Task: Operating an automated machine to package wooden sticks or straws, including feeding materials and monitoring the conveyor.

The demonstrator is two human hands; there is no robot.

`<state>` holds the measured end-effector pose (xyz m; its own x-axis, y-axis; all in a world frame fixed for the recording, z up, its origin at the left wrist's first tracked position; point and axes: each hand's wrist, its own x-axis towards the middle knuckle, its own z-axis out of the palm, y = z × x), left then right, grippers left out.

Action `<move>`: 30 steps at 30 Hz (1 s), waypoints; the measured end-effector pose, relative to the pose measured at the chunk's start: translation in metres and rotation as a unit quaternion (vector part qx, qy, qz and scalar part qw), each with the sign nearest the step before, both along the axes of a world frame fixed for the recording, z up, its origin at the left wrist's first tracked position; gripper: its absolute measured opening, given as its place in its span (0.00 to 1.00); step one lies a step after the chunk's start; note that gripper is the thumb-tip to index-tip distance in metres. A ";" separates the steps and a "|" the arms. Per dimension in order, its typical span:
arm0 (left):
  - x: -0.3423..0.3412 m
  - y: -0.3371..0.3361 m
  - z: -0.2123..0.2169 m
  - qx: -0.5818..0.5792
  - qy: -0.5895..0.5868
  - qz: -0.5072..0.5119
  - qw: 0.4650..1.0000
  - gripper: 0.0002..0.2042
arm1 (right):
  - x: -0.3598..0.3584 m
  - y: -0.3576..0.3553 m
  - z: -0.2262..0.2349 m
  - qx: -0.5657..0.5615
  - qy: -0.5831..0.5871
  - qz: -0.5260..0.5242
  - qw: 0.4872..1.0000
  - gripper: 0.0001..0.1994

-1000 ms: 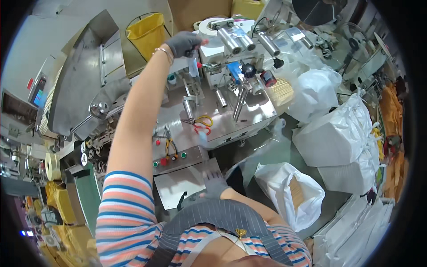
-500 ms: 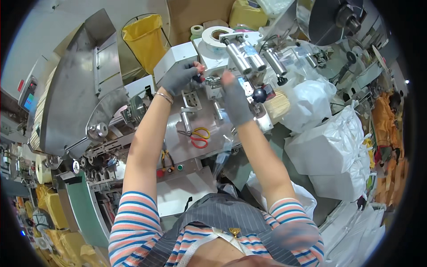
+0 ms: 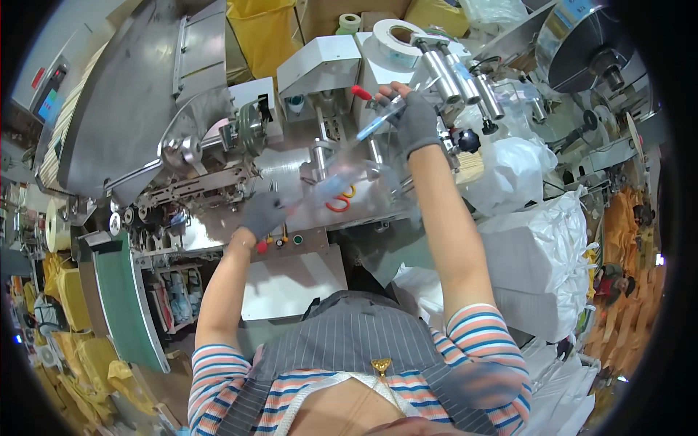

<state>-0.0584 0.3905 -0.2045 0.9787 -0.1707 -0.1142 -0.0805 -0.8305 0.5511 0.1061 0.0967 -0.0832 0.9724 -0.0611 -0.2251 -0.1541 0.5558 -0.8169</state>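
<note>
Over a shiny steel worktop point(image 3: 283, 163), clear, blue-marked plastic film point(image 3: 376, 125) slants between a blurred, grey-gloved left hand point(image 3: 262, 216) and a half-curled, grey-gloved right hand point(image 3: 418, 123), neither pinch discernible, where slack could snag it on red-and-yellow looped scissor handles point(image 3: 337, 210) below.

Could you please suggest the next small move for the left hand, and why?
Perhaps the left hand should ease the clear film away from the scissors, because it appears to stretch, blurred, toward the right hand, passing close to their handles.
</note>
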 end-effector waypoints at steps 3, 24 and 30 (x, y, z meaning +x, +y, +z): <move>-0.073 0.067 -0.033 0.137 -0.073 0.153 0.976 0.10 | -0.006 0.000 -0.002 -0.056 -0.012 0.057 0.997 0.16; -0.178 0.294 0.101 0.297 -0.299 0.373 0.827 0.06 | 0.017 0.009 -0.005 -0.060 -0.137 0.004 0.989 0.12; -0.180 0.269 0.084 -0.082 -0.321 0.372 0.867 0.09 | 0.022 0.012 -0.064 -0.118 -0.162 0.061 0.978 0.08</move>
